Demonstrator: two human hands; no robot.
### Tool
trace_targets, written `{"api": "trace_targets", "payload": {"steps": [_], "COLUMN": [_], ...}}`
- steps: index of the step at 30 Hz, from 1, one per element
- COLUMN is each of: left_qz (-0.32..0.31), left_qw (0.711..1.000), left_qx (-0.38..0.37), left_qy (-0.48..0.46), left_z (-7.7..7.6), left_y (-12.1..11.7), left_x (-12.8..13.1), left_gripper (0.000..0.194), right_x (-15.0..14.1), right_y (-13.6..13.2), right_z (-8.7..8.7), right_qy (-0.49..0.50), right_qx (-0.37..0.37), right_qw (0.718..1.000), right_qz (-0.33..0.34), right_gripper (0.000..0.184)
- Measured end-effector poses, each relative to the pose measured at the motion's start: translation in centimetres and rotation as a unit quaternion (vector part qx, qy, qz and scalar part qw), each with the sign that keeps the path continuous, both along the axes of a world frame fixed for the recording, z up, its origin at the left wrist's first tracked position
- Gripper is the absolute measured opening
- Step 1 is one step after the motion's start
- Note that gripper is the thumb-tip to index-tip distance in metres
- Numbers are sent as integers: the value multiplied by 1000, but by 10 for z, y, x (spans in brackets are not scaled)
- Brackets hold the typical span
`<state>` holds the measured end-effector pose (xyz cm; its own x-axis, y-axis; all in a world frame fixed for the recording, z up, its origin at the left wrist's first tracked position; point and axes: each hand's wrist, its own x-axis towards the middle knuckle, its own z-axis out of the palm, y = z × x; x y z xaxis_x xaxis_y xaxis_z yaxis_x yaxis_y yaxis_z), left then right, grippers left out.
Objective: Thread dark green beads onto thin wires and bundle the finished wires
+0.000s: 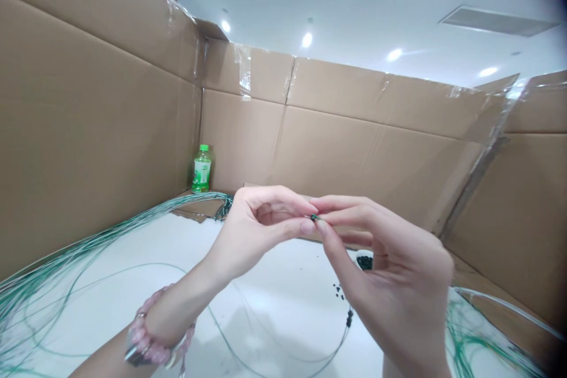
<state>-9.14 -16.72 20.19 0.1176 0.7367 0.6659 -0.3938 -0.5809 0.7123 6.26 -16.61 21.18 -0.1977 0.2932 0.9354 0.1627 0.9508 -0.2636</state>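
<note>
My left hand (261, 218) and my right hand (390, 248) meet fingertip to fingertip, raised above the white tabletop. Between the pinched tips shows a tiny dark green piece (313, 218), with what looks like a thin wire end at it; its exact kind is too small to make out. Both hands are closed on it. Below them, a thin green wire (221, 333) curves over the table. Several small black pieces (349, 318) sit on that wire beneath my right hand. A pink beaded bracelet (153, 354) circles my left wrist.
A long bundle of green wires (88, 248) runs along the left wall, and more wires (465, 331) lie at right. Behind my right hand stands a white dish (365, 260) of black pieces. A green bottle (202, 169) stands in the far corner. Cardboard walls (376, 124) surround the table.
</note>
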Motion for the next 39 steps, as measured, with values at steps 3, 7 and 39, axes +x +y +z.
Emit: {"api": "trace_targets", "payload": {"steps": [3,7,39], "left_qz": [32,79,178], "left_qw": [999,997,983], "left_qx": [-1,19,51], "left_qy": [3,5,-6], "left_z": [-1,-3,-1], "left_y": [1,4,6], "left_x": [1,2,7], "left_gripper": [20,15,8], "right_x": [-1,-2,-5], "right_y": [3,4,2], "right_z": [-2,-1,5], "right_qy": [20,24,-40], "right_qx": [-11,-11,79], "right_qw": [1000,1000,983], "right_qz": [11,4,-164], "right_gripper": [15,16,20]}}
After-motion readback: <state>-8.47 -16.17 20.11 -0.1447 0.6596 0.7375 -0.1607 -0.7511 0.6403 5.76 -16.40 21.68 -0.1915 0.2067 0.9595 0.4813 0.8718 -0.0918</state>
